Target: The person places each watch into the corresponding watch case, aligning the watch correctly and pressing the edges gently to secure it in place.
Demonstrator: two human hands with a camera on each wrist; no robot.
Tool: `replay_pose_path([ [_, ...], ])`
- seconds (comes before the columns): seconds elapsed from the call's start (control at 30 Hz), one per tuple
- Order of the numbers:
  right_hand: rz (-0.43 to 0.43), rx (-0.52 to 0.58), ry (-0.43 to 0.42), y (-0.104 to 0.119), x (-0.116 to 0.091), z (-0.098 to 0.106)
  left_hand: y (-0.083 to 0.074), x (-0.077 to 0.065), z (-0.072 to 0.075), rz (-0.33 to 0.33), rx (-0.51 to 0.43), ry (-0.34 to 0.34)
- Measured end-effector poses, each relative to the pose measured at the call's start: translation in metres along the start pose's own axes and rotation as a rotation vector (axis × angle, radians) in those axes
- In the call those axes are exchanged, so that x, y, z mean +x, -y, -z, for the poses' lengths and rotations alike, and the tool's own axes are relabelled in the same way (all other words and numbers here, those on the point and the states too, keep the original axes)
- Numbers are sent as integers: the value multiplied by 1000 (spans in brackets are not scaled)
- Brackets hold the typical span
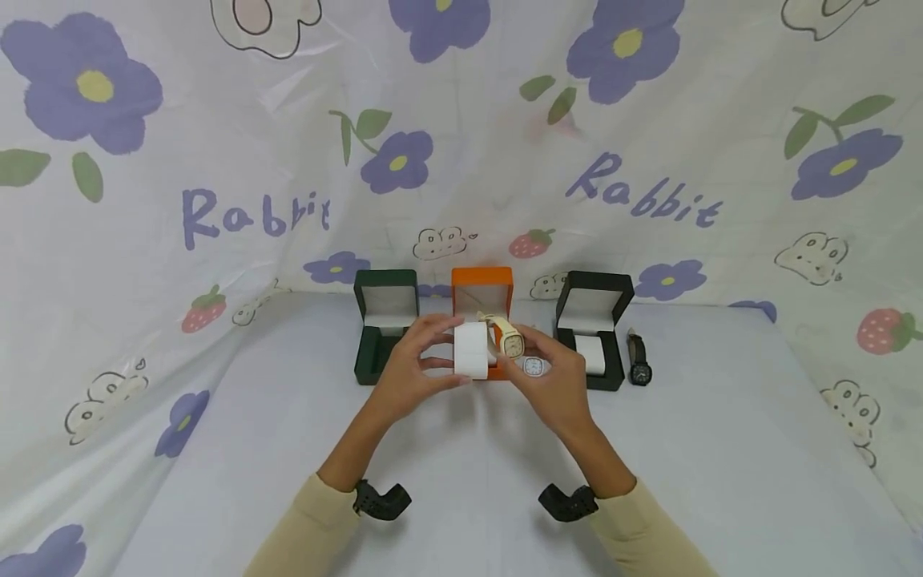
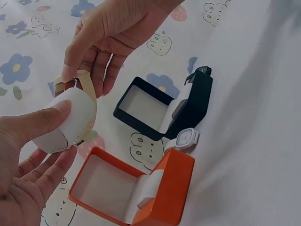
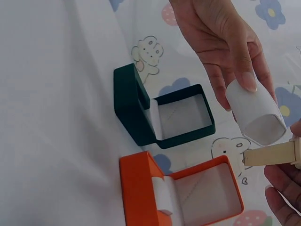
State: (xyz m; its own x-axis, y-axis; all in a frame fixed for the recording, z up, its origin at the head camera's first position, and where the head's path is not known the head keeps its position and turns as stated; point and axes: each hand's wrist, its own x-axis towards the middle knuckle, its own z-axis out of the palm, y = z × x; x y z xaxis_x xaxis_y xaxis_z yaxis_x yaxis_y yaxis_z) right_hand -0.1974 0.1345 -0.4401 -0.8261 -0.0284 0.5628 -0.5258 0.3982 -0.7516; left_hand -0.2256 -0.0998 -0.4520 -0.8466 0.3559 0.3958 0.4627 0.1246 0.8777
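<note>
Between finger and thumb, my left hand (image 1: 409, 375) holds a white watch cushion (image 1: 471, 351) raised in front of the orange watch box (image 1: 482, 276). My right hand (image 1: 558, 391) pinches a cream wristwatch (image 1: 513, 346) with a square face, right beside the cushion. In the left wrist view the watch's strap (image 2: 88, 87) curves along the far side of the cushion (image 2: 75, 117). From the right wrist view, the strap (image 3: 268, 155) stretches just under the cushion's flat end. A white wristwatch (image 1: 534, 366) lies behind my right hand, partly covered by it.
Standing open at the back are a green watch box (image 1: 366, 349) on the left, the orange box in the middle and a black box (image 1: 613, 365) on the right. White cushions sit in the orange and black boxes. A black wristwatch (image 1: 638, 361) lies right of the black box.
</note>
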Motion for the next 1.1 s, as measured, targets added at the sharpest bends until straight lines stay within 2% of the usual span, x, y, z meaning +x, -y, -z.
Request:
replay_pose_path([
  [0.27, 28, -36, 33, 3, -3, 3, -1, 0, -9, 15, -1, 28],
  [0.63, 35, -49, 82, 5, -2, 6, -2, 2, -12, -21, -4, -8],
  [0.87, -4, -52, 113, 3, -2, 6, -4, 0, -16, -25, -9, -39],
  [1.1, 8, -29, 226, 6, -1, 11, -3, 0, -17, -17, -51, -58],
])
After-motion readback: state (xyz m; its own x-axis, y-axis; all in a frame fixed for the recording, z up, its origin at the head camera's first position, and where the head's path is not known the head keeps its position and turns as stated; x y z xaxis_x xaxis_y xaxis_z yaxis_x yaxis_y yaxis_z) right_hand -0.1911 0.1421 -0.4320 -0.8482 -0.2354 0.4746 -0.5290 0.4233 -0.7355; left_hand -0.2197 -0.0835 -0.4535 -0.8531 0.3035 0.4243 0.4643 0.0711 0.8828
